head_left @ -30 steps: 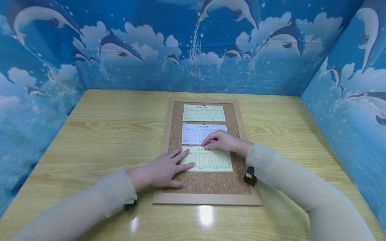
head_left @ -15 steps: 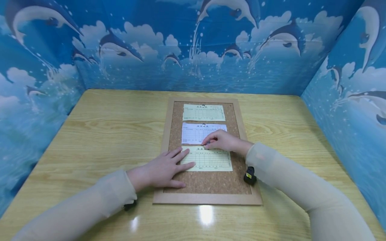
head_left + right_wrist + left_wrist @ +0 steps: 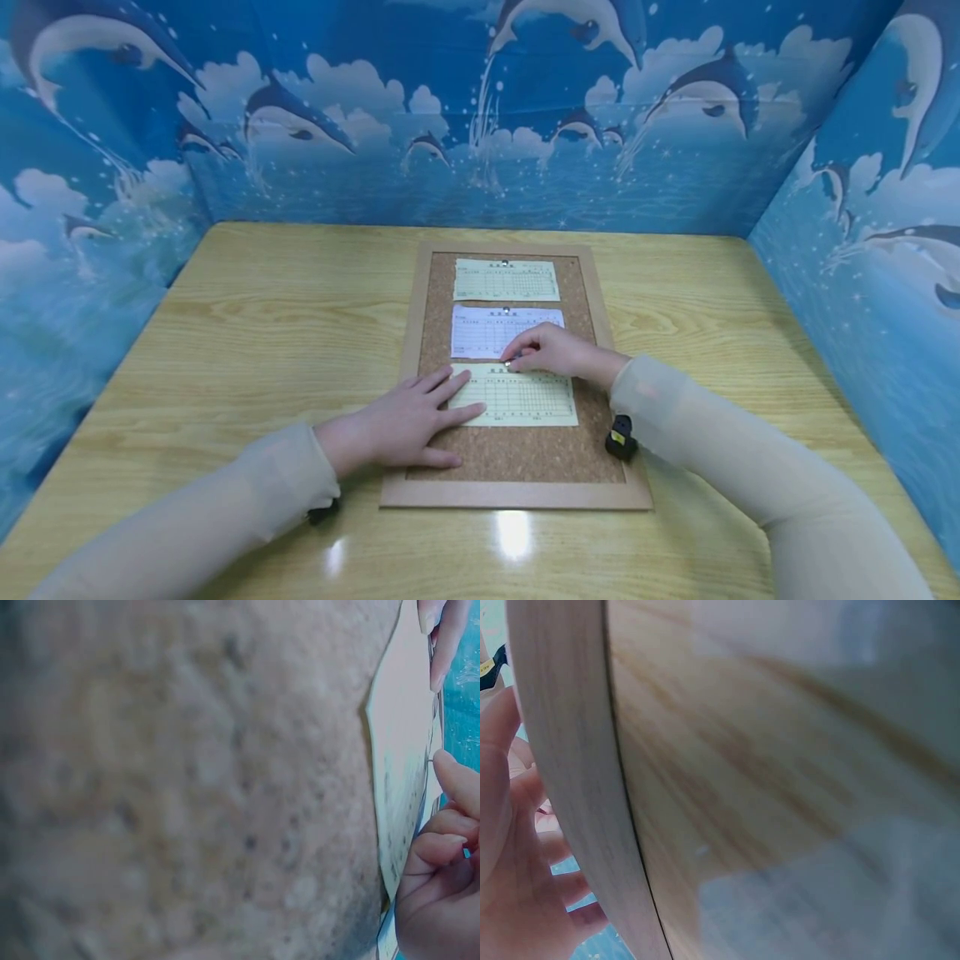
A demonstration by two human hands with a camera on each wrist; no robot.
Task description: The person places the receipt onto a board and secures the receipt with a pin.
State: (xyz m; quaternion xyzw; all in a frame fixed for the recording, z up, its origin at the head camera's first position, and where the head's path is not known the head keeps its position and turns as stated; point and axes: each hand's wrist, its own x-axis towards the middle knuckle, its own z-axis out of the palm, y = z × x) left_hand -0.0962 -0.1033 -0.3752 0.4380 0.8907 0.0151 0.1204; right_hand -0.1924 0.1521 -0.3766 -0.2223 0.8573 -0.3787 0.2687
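A framed corkboard (image 3: 517, 454) lies on the table. On its lower part is a pale yellow form slip (image 3: 528, 404). My left hand (image 3: 397, 421) rests with spread, straight fingers on the board and the slip's left edge. At the slip's top edge, the thumb and index finger of my right hand (image 3: 551, 350) pinch a small pushpin (image 3: 507, 363), mostly hidden by the fingertips. In the right wrist view the right thumb (image 3: 456, 780) is close to the slip's surface, its other fingers curled.
Above on the cork are a white-lilac slip (image 3: 472, 333) and a pale green slip (image 3: 480, 282), each with a pin at its top. The wooden table (image 3: 300, 308) surrounds the board. Dolphin-print cloth (image 3: 337, 167) encloses the back and sides.
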